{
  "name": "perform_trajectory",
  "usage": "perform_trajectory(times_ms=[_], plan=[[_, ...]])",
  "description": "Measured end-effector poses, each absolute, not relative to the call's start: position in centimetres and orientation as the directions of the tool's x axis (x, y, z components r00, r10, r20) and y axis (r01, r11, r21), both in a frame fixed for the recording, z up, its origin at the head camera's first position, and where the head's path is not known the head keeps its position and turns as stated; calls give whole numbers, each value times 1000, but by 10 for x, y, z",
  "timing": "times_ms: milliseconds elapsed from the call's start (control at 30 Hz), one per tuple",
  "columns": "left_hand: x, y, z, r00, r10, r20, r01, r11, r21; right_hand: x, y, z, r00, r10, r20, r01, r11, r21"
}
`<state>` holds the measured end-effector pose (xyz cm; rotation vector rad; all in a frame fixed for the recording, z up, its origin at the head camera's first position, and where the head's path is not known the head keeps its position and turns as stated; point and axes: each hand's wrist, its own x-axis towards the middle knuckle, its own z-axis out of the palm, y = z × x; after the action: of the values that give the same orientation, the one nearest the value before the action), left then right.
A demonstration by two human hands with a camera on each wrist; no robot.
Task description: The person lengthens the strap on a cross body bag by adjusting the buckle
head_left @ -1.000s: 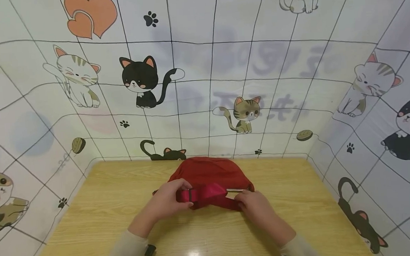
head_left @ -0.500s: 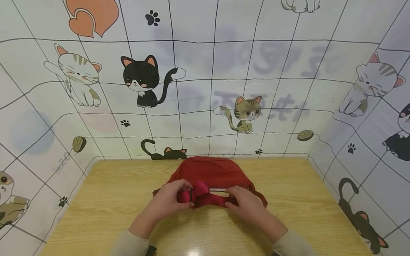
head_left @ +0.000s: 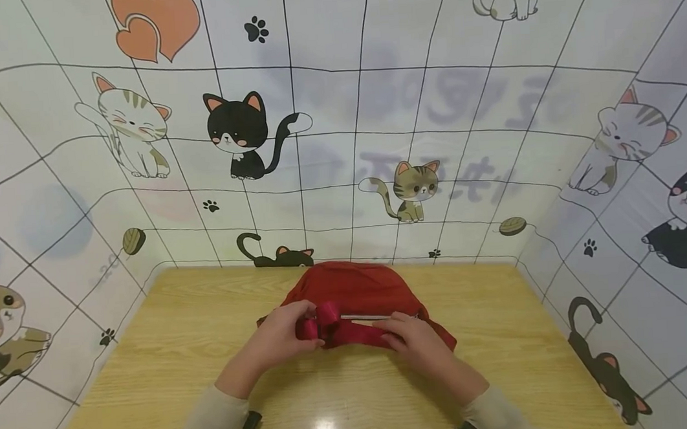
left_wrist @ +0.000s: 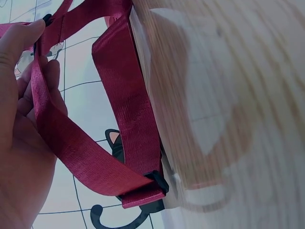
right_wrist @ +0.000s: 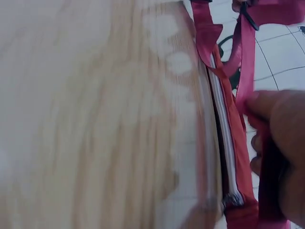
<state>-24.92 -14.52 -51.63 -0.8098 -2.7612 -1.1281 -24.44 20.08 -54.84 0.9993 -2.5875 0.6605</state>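
A red waist bag (head_left: 356, 288) lies at the back of the table, its zipper (right_wrist: 224, 129) running along the near edge. Its crimson webbing strap (head_left: 355, 332) is raised in front of it. My left hand (head_left: 281, 334) pinches the strap beside a black slider (left_wrist: 46, 20), thumb against fingers. A loop of strap stands up just right of that hand. Further right, my right hand (head_left: 419, 341) pinches the same strap between thumb and fingers. Another black slider (left_wrist: 157, 182) sits on the hanging loop in the left wrist view.
The wooden table (head_left: 197, 306) is glossy and throws reflections. A white cloth wall (head_left: 327, 124) with printed cats and grid lines encloses it on the back and both sides.
My right hand moved left along the strap, then slightly back right. The loop near my left hand shifted left and became narrower. More of the bag's right end shows; my left hand stayed put.
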Motion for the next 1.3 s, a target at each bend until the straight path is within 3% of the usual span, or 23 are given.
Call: perform_trajectory(times_ms=[167,267,500,800,1033,1300], plan=[[-250,-144,-517,-854,458,249,499,578,646,-243,211,-545,-759,-530,377,-602,793,-96],[-250,-143,-515,-861,454,231,483,582,655,-242,213,-543,-815,-488,313,-527,848,-50],[-250,-143,-513,-870,444,216,463,581,669,-246,201,-542,-905,-401,142,-424,869,-253],[-250,-141,-514,-867,449,217,466,573,674,-253,170,-548,-850,-484,210,-512,663,-546],[-250,-140,-514,-867,453,209,461,569,681,-257,153,-551,-819,-507,268,-556,589,-587],[-250,-139,-514,-867,456,200,454,559,694,-260,143,-552,-843,-481,241,-513,585,-628]])
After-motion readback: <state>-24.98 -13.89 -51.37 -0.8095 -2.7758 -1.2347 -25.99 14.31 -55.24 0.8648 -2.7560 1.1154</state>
